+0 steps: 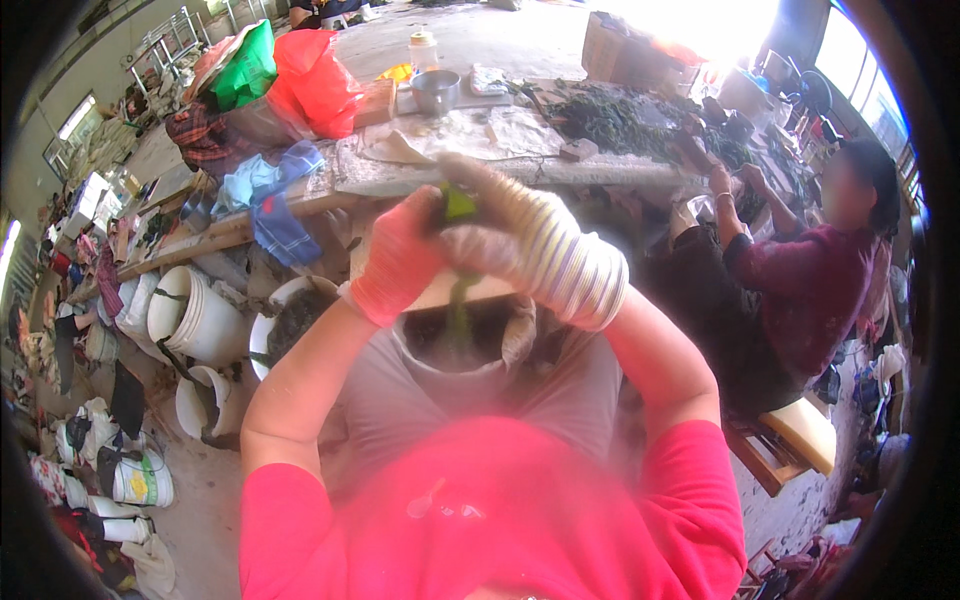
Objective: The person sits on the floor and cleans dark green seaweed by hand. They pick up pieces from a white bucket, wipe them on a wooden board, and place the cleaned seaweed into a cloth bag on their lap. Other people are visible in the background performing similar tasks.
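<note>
My left hand, in a pink knit glove, grips a dark green strip, which looks like kelp. Against it, from the other side, is my right hand in a striped cream glove. Its fingers reach over the strip and its thumb lies below; motion blurs them. Below my hands hangs a blurred green tail. Between my knees stands a pale open container with dark contents, and a light wooden board lies just beyond it.
Ahead runs a worktable with a metal bowl, a plastic bottle and a green seaweed heap. White buckets stand at left. At right, a co-worker sits on a wooden stool, hands at the table.
</note>
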The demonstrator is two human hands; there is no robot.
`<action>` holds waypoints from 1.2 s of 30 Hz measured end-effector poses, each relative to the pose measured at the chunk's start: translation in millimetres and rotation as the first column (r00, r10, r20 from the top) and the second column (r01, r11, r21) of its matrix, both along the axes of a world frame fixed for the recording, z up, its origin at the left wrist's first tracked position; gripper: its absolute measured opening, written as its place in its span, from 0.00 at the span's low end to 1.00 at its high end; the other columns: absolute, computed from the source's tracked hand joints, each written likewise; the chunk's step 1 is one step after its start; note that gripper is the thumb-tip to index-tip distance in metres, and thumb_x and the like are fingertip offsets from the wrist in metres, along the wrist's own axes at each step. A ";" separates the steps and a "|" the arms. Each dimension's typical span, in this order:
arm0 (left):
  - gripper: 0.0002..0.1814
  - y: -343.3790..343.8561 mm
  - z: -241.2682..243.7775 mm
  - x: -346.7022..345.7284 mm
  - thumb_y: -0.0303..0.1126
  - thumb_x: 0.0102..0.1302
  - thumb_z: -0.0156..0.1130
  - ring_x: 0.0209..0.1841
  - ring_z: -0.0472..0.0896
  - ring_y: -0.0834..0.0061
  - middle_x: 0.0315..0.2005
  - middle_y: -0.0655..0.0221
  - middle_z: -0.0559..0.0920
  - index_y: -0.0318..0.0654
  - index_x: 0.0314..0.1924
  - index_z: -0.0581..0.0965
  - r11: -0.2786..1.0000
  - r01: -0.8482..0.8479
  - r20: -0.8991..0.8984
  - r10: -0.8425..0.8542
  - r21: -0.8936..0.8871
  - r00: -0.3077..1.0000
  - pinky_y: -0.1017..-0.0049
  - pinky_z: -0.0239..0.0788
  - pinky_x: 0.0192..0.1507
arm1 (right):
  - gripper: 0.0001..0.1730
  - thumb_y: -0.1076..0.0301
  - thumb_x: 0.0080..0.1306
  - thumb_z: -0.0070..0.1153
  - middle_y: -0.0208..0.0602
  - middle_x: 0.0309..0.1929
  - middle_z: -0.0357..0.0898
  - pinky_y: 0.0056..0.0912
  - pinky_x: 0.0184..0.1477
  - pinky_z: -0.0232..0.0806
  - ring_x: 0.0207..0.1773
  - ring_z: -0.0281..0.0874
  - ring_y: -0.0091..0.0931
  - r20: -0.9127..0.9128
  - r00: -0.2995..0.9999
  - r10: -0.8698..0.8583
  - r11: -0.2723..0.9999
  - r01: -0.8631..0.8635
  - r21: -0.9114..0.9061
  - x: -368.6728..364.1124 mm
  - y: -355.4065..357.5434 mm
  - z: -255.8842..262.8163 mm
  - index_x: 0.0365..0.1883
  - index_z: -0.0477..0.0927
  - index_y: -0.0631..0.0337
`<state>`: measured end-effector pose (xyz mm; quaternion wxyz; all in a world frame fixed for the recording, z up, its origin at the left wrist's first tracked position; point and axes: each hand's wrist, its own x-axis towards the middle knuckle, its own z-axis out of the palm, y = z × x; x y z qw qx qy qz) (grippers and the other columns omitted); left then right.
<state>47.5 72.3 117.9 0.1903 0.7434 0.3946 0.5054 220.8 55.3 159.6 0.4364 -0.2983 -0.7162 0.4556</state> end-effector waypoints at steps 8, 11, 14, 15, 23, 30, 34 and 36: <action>0.13 -2.6 -6.4 5.5 0.34 0.67 0.57 0.37 0.74 0.86 0.35 0.75 0.81 0.34 0.45 0.78 0.968 0.131 0.287 -0.067 -0.213 0.956 0.80 0.67 0.39 | 0.21 0.60 0.67 0.54 0.36 0.44 0.79 0.27 0.48 0.68 0.44 0.76 0.23 -0.279 0.934 -0.221 0.960 0.259 0.108 8.1 21.1 -60.1 0.52 0.75 0.65; 0.12 -8.8 -10.6 -2.8 0.33 0.67 0.56 0.36 0.74 0.87 0.38 0.73 0.80 0.34 0.46 0.78 0.959 0.108 0.288 -0.030 -0.261 0.957 0.81 0.66 0.41 | 0.23 0.60 0.61 0.61 0.36 0.40 0.80 0.27 0.46 0.68 0.42 0.76 0.23 -0.167 0.984 -0.057 0.936 -0.005 -0.353 -8.2 1.7 -60.1 0.50 0.75 0.65; 0.11 -5.9 -13.9 3.2 0.26 0.65 0.56 0.39 0.76 0.82 0.38 0.71 0.82 0.34 0.46 0.79 0.988 0.085 0.339 -0.036 -0.130 0.940 0.79 0.68 0.44 | 0.20 0.58 0.61 0.62 0.35 0.31 0.79 0.26 0.35 0.69 0.31 0.76 0.24 -0.406 0.914 -0.026 0.910 -0.146 -0.387 -3.6 17.3 -112.0 0.44 0.76 0.64; 0.11 -4.6 -16.6 1.1 0.28 0.65 0.56 0.37 0.76 0.82 0.37 0.71 0.81 0.34 0.46 0.79 0.984 0.104 0.371 -0.045 -0.142 0.927 0.79 0.68 0.41 | 0.19 0.58 0.61 0.62 0.34 0.29 0.78 0.25 0.32 0.69 0.28 0.75 0.23 -0.411 0.911 -0.035 0.929 -0.122 -0.350 -7.2 21.2 -123.0 0.43 0.76 0.64; 0.08 5.6 -37.5 -13.1 0.30 0.67 0.54 0.36 0.77 0.78 0.32 0.69 0.80 0.34 0.41 0.77 0.865 0.286 0.682 0.085 -0.412 0.726 0.76 0.71 0.40 | 0.18 0.59 0.62 0.60 0.29 0.29 0.76 0.20 0.25 0.65 0.24 0.71 0.18 -0.383 0.875 -0.296 0.931 0.175 -0.320 -9.2 24.4 -118.9 0.46 0.76 0.60; 0.10 14.0 -59.1 -5.5 0.33 0.69 0.51 0.40 0.79 0.67 0.37 0.63 0.80 0.35 0.44 0.75 0.727 0.556 0.882 0.145 -0.402 0.448 0.66 0.70 0.42 | 0.18 0.57 0.65 0.58 0.26 0.34 0.77 0.17 0.30 0.64 0.28 0.68 0.15 -0.353 0.863 -0.362 0.905 0.234 -0.357 -3.1 26.8 -130.8 0.50 0.77 0.56; 0.10 27.9 -75.7 -11.8 0.33 0.68 0.52 0.39 0.79 0.67 0.36 0.64 0.80 0.35 0.44 0.75 0.795 0.395 0.736 0.094 -0.462 0.671 0.66 0.71 0.41 | 0.21 0.63 0.61 0.62 0.29 0.40 0.78 0.24 0.38 0.67 0.36 0.73 0.20 -0.301 0.927 -0.226 0.892 0.073 -0.446 -0.7 27.0 -119.4 0.52 0.77 0.60; 0.10 33.0 -88.9 -11.0 0.33 0.67 0.55 0.37 0.80 0.67 0.34 0.65 0.80 0.35 0.44 0.75 0.901 0.081 0.413 0.114 -0.425 0.904 0.69 0.72 0.38 | 0.22 0.70 0.56 0.64 0.33 0.38 0.79 0.30 0.43 0.69 0.40 0.77 0.26 0.117 0.982 -0.146 0.955 0.171 -0.244 2.7 37.9 -115.8 0.50 0.78 0.62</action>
